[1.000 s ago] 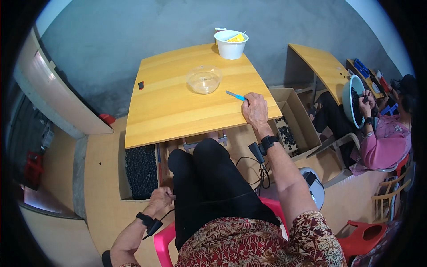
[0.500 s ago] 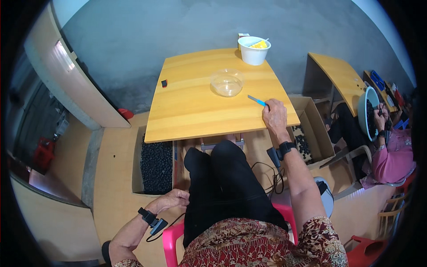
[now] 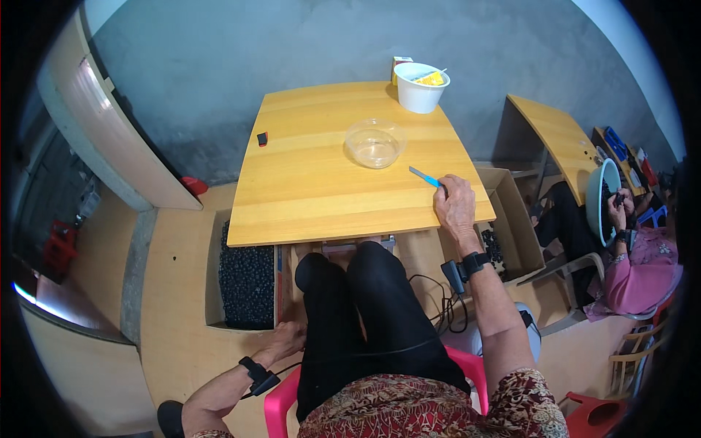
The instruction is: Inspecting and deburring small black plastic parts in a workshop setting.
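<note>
Right hand gripping blue tool

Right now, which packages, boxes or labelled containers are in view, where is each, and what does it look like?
Small carton: far table edge, behind the white tub; yellow and white, boxy.
White tub: far right table corner; round, yellow contents.
Open cardboard box: floor, right of the table by the right hand; brown, dark items inside.
Crate of dark pieces: floor, left, near the left hand.
No screens or signs.
</note>
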`<state>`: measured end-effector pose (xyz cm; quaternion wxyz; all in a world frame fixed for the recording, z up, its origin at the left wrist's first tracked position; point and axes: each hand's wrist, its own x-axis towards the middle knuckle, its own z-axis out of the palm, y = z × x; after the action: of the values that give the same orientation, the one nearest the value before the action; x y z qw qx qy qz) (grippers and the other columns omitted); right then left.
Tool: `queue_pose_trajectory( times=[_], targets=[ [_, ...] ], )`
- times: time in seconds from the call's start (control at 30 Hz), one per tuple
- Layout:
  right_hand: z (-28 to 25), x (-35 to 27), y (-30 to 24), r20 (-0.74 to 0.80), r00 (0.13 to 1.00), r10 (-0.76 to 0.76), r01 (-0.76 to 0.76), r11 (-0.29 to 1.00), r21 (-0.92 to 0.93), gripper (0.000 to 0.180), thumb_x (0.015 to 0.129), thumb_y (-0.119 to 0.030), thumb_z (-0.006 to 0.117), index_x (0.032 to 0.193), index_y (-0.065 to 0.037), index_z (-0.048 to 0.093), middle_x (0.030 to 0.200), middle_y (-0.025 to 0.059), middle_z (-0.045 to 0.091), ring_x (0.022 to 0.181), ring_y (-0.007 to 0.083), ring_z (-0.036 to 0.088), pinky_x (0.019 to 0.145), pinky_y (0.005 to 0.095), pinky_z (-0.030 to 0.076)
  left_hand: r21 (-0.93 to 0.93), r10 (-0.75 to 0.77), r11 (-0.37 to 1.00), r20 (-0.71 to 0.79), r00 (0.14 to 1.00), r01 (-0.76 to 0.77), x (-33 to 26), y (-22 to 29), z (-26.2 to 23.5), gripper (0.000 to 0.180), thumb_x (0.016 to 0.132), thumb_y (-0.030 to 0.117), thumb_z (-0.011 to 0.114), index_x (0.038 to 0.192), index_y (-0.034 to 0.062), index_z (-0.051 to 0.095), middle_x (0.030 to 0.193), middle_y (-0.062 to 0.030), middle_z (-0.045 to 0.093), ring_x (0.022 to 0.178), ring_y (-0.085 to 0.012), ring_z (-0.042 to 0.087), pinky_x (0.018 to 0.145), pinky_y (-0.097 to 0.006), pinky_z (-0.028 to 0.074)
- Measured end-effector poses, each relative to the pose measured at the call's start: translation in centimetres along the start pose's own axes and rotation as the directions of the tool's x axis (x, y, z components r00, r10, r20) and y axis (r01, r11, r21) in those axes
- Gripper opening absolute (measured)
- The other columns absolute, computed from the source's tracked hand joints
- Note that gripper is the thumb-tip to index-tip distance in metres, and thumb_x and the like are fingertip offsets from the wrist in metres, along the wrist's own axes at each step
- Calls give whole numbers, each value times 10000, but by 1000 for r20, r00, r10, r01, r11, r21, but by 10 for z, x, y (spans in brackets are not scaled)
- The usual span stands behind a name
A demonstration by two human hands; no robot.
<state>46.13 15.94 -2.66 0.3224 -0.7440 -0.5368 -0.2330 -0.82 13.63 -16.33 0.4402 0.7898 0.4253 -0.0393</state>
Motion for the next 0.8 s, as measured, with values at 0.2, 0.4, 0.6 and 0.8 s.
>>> queue_pose_trajectory(
  times=[0.2,0.4,0.6,0.8],
  targets=[
    [0,1,0,29,999,26,-26,1000,10,142,848,-107,639,957,-46,707,1066,110,688,1031,327,614,887,457,483,218,-135,965,-57,989,145,11,15,-1,184,935,121,606,1016,4,723,812,-160,736,772,-252,746,754,-358,587],
    [2,0,3,2,1000,7,-7,1000,18,141,851,-111,641,958,-48,708,1068,114,687,1023,328,614,879,462,481,-752,-100,610,240,966,250,-20,-10,-6,168,973,97,619,1108,20,681,955,-15,680,885,-121,659,821,-266,538],
    [3,-1,3,-9,1000,5,-5,1000,-20,149,858,-121,640,971,-52,710,1084,110,685,1038,321,612,885,460,478,-634,-69,734,285,956,242,-20,-19,-6,143,963,4,621,1095,20,672,981,-23,674,891,-109,627,865,-261,520],
    [3,0,3,8,1000,7,-7,1000,-10,155,865,-123,632,979,-52,709,1086,109,685,1058,318,606,891,454,474,-664,-29,637,488,873,392,-32,-15,-25,141,948,-11,635,1086,-4,662,972,-55,669,877,-139,657,829,-271,549]
  ],
)
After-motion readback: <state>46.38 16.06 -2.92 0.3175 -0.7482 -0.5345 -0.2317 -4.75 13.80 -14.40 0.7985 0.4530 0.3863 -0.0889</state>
